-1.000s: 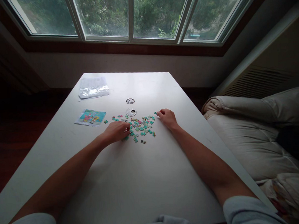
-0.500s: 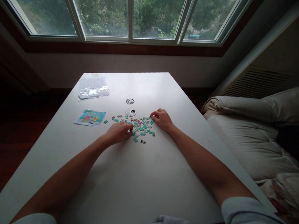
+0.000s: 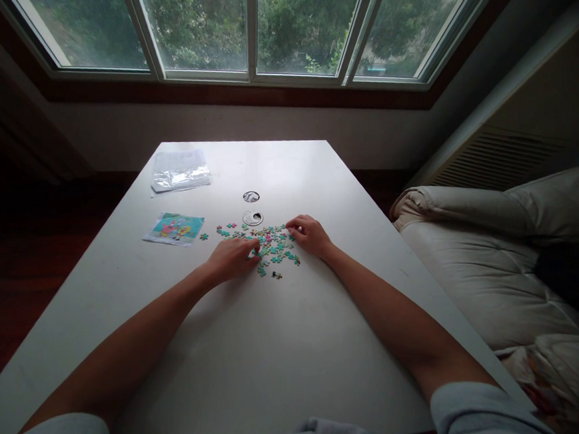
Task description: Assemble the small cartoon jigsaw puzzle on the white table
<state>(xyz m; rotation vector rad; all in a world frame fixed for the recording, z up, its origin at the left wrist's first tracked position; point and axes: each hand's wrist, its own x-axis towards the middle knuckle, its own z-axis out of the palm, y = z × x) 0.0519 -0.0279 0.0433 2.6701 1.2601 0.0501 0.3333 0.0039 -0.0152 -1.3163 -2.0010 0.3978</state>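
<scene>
Several small teal and pink puzzle pieces (image 3: 273,245) lie scattered on the white table (image 3: 260,353), between my two hands. My left hand (image 3: 233,257) rests on the left edge of the pile, fingers curled down onto the pieces. My right hand (image 3: 309,234) sits on the right edge of the pile, its fingers bent and pressed together over the pieces. What either hand pinches is too small to make out. A colourful picture card (image 3: 174,227) lies to the left of the pile.
A clear plastic bag (image 3: 180,170) lies at the table's far left. Two round cable holes (image 3: 251,206) sit behind the pieces. A cream cushioned sofa (image 3: 499,267) stands close on the right. A wide window runs behind the table.
My right hand slid left from beside the pile onto its right edge. My left hand crept slightly right into the pieces.
</scene>
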